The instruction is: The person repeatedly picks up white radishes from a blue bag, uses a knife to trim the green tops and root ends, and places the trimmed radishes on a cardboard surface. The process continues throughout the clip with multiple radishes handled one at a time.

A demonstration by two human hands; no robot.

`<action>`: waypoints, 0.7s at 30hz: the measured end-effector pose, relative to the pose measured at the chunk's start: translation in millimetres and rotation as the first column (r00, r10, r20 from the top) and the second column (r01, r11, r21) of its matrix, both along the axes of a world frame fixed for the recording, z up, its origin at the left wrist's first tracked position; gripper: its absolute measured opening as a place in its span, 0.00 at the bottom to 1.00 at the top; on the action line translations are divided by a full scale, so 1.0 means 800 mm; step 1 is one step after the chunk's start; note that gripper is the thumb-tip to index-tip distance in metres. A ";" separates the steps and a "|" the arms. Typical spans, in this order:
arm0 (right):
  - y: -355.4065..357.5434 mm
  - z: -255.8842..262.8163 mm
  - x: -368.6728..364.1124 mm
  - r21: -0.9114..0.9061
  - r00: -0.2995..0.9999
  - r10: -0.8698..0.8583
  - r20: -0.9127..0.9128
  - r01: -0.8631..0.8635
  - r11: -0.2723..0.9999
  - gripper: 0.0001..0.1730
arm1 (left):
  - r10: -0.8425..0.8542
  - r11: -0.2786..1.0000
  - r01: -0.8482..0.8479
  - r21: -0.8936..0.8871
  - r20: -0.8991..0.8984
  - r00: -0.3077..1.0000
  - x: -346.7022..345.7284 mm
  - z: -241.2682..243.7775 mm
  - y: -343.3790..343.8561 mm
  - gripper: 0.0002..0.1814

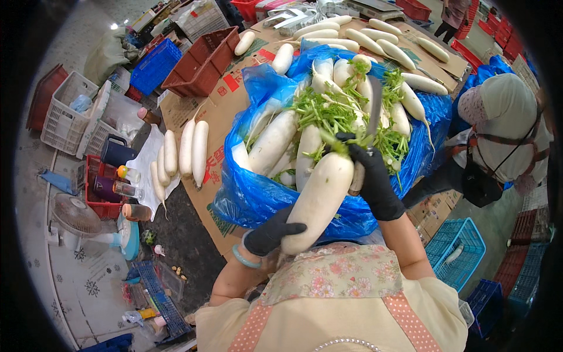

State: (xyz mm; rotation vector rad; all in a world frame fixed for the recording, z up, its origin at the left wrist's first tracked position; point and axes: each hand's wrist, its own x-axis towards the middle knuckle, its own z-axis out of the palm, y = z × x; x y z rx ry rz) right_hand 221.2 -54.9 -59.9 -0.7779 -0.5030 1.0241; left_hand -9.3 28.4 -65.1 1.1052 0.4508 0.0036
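Observation:
My left hand (pixel 270 233), in a black glove, grips the lower end of a large white daikon radish (pixel 321 193). The radish is tilted, its leafy end up near my right hand (pixel 374 178). That hand, also gloved in black, is closed around the handle of a knife, and its fingertips touch the green stalks at the radish's top. The knife's blade (pixel 375 105) points away from me. Beyond both hands lies an opened blue plastic bag (pixel 239 154) full of daikons, with cut green leaves (pixel 327 110) strewn over them.
Flattened cardboard (pixel 237 97) covers the table; several trimmed daikons (pixel 200 149) lie left of the bag, others at the far side. A red-brown crate (pixel 202 61) stands at the left edge. Close on the right is another person (pixel 506 114), above a turquoise basket (pixel 457 251). Bottles and a fan (pixel 77 213) are left.

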 end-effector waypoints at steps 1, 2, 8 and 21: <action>0.003 0.001 -0.006 0.025 0.998 0.034 0.057 -0.036 0.999 0.20 | -0.059 0.998 0.060 0.024 -0.045 0.997 -0.002 -0.004 -0.002 0.42; 0.007 0.000 -0.011 -0.025 0.996 0.008 0.093 -0.006 1.000 0.19 | -0.050 0.996 0.052 0.068 -0.044 0.998 -0.004 -0.007 -0.005 0.39; 0.011 -0.016 -0.014 -0.285 1.000 -0.017 -0.005 0.015 0.958 0.20 | 0.293 0.864 -0.259 -0.432 0.013 0.956 0.012 -0.007 -0.014 0.30; -0.127 -0.024 -0.022 -0.398 0.978 -0.109 0.176 0.173 0.901 0.37 | 0.073 0.937 -0.110 0.332 0.124 0.990 0.130 0.027 -0.044 0.31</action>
